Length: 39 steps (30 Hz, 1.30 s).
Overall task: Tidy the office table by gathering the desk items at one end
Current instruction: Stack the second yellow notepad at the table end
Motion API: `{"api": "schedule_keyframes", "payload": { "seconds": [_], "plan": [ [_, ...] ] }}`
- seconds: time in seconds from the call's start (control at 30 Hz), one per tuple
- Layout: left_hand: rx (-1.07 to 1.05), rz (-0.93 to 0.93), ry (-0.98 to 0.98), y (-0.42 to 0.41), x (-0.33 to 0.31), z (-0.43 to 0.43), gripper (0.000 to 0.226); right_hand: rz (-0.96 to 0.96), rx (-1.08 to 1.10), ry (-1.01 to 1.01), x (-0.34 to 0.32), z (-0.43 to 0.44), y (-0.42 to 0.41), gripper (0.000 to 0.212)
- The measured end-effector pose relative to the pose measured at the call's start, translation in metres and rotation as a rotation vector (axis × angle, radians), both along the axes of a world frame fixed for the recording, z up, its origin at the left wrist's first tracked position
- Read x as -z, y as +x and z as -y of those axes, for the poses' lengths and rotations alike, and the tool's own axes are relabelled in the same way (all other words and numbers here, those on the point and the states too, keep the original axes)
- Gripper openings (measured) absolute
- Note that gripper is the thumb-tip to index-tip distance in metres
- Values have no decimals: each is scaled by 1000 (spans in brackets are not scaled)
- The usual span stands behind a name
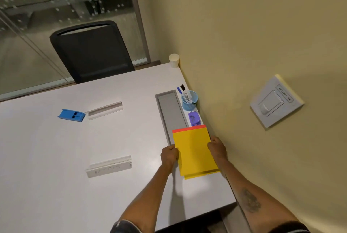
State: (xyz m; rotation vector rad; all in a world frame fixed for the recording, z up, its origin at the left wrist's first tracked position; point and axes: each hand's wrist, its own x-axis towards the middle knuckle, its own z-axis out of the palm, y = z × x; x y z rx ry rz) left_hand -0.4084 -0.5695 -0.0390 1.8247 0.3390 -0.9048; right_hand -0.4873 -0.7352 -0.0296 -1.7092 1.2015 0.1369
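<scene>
Stack of yellow sheets (195, 152) sits at the right edge of the table (56, 176), against the wall, with an orange sheet (188, 128) showing along its far side. Left hand (170, 155) grips the stack's left side, fingers curled round it; right hand (216, 148) grips the right side likewise. Whether the stack rests on the surface cannot be told.

Along the same edge, beyond the stack: purple stapler (194, 118), then blue pen cup (189, 101) holding pens. Paper cup (174, 60) stands at the far right corner. Grey recessed tray (170, 112) runs just left of these.

Well apart, toward the left: blue desk item (71, 115) and two white name holders (105, 110) (109, 166).
</scene>
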Motion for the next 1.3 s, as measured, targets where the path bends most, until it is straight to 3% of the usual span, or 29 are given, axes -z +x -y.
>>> {"api": "schedule_keyframes", "payload": {
  "seconds": [0.07, 0.3, 0.77, 1.0, 1.1, 1.3],
  "plan": [
    [3, -13, 12, -5, 3, 3, 38, -12, -24, -7, 4, 0, -5, 15],
    [13, -24, 55, -13, 9, 8, 30, -17, -25, 1, 18, -1, -13, 47],
    [41, -59, 109, -13, 33, 20, 42, -14, -51, -3, 36, 9, -10, 48],
    [110, -50, 144, -10, 37, 20, 35, -45, -86, 2, 41, 12, -11, 49],
    [139, -21, 130, -10, 36, 18, 15, -53, -94, 6, 41, 12, -9, 49],
    [201, -7, 132, -6, 28, 13, 17, -92, -129, 1, 40, 10, -6, 52]
  ]
}}
